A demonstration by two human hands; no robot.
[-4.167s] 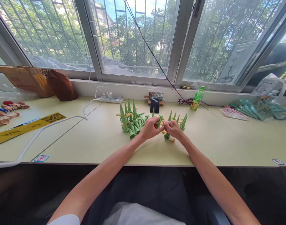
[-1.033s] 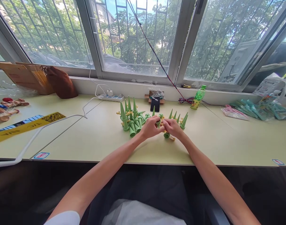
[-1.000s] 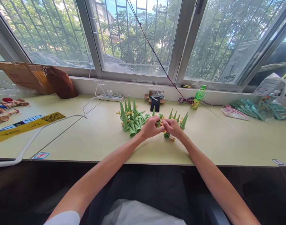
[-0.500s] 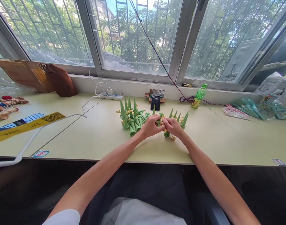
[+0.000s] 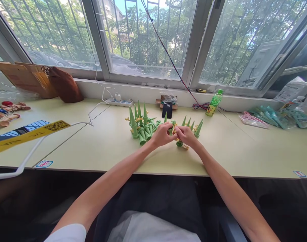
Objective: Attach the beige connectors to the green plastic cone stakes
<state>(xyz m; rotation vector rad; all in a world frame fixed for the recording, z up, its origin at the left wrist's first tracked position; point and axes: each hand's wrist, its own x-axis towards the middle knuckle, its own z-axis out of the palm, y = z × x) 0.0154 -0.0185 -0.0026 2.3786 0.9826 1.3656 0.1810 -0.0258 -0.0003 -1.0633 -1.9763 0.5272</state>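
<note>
Both my hands meet over the middle of the table. My left hand (image 5: 163, 135) is closed around a green plastic watering spike (image 5: 171, 131), mostly hidden by the fingers. Pinched by my right hand (image 5: 186, 135) is a small yellow valve (image 5: 174, 132) at the side of that spike. Left of the hands, several green spikes with yellow valves stand upright (image 5: 133, 126), and loose green spikes (image 5: 141, 137) lie in front of and beside them. More upright spikes (image 5: 199, 128) are behind my right hand. Below it lies a green piece with a yellow valve (image 5: 179, 144).
A phone (image 5: 167, 110) leans on a small box behind the hands. A green-capped bottle (image 5: 214, 103) stands right of it. A power strip (image 5: 119, 102), brown pouch (image 5: 64, 85) and white cable (image 5: 91, 117) are leftward. Teal packets (image 5: 269, 117) lie at right.
The view has shifted very slightly. My hands keep the same hold on the spike and valve, with no clear movement.
</note>
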